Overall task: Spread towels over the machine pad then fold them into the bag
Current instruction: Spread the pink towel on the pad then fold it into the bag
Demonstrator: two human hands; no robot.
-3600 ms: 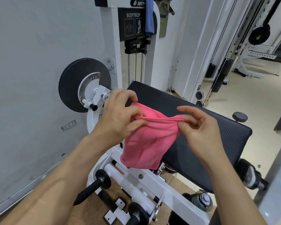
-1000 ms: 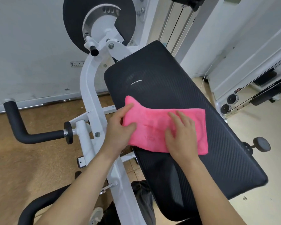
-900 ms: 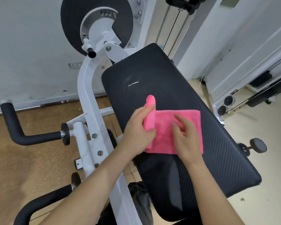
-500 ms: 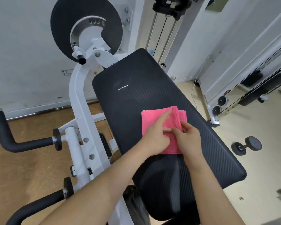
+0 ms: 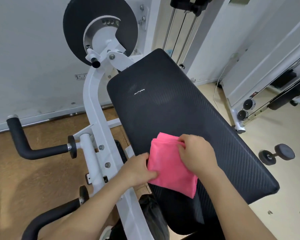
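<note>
The pink towel [image 5: 170, 170] is soft, matt cloth. The machine pad [image 5: 171, 104] has a black vinyl-like cover embossed with fine diagonal ribs and shows a faint sheen. The frame [image 5: 91, 104] is smooth, white-painted metal, slightly glossy. The handle [image 5: 45, 151] looks like matt black foam or rubber. The floor [image 5: 24, 179] is rough, speckled brown and cork-like.

One wide-angle camera, worn on the head, looks forward and steeply down from close above the black machine pad [image 5: 171, 110], which fills the middle of the view. Both forearms [image 5: 102, 205] enter at the bottom edge; the left grip [image 5: 139, 170] and right grip [image 5: 196, 153] meet on the pink towel [image 5: 170, 170] just below centre. The white machine frame [image 5: 92, 104] lies left, a dumbbell [image 5: 276, 154] far right.
</note>
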